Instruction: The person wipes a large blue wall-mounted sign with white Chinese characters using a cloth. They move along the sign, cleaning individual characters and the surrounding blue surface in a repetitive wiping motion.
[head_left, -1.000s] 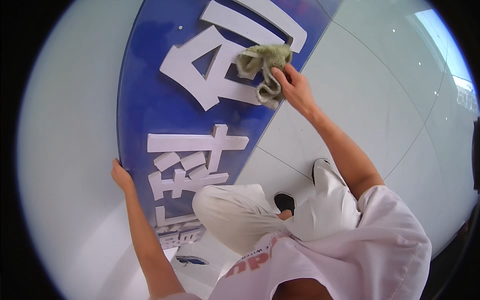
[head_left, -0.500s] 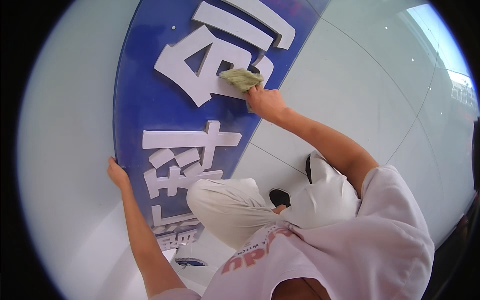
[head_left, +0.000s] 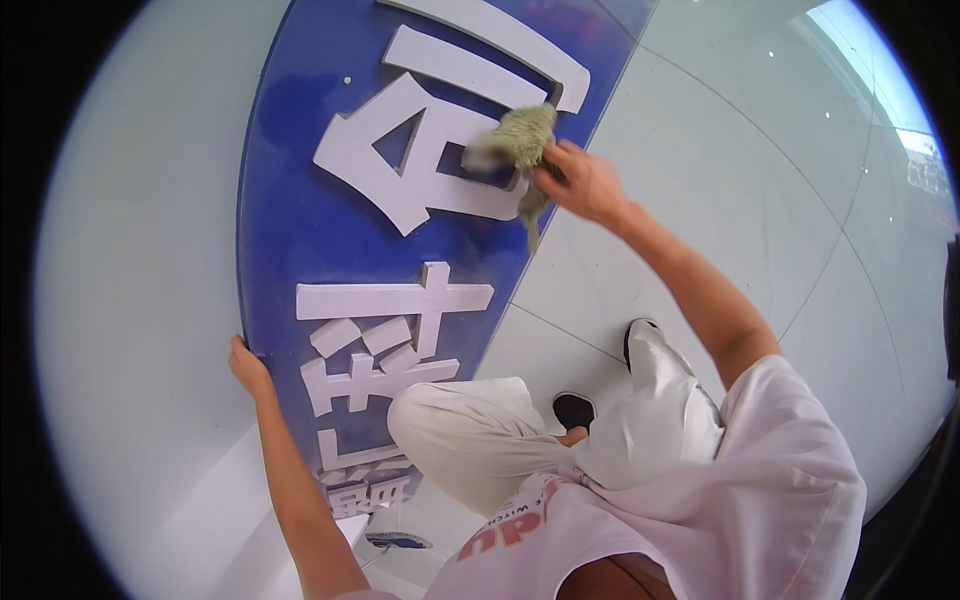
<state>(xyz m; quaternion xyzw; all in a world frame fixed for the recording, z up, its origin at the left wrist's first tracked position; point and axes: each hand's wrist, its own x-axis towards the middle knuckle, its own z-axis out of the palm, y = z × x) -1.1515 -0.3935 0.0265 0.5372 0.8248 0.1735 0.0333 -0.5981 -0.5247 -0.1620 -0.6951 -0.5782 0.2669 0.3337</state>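
A long blue sign board [head_left: 290, 220] with raised white characters [head_left: 377, 130] runs from the top of the view down beside my knees. My right hand [head_left: 582, 182] is closed on a fuzzy yellow-green cloth [head_left: 527, 135]. The cloth lies over the right part of the large upper character, and a darker tail of it hangs at the board's right edge. Part of the cloth is smeared by motion. At the board's left edge, my left hand [head_left: 250, 368] grips the rim; some of its fingertips are hidden.
Pale glossy floor tiles [head_left: 720, 170] with dark seams stretch out to the right. A pale smooth surface [head_left: 150, 250] is on the left. My bent knees [head_left: 460, 430] and a dark shoe [head_left: 574, 411] are close to the board's right edge. Below the board's near end lies a dark blue object [head_left: 398, 540].
My right hand has moved the cloth right and slightly up across the large character. The board and my left hand appear a little lower in view; the left hand keeps its hold.
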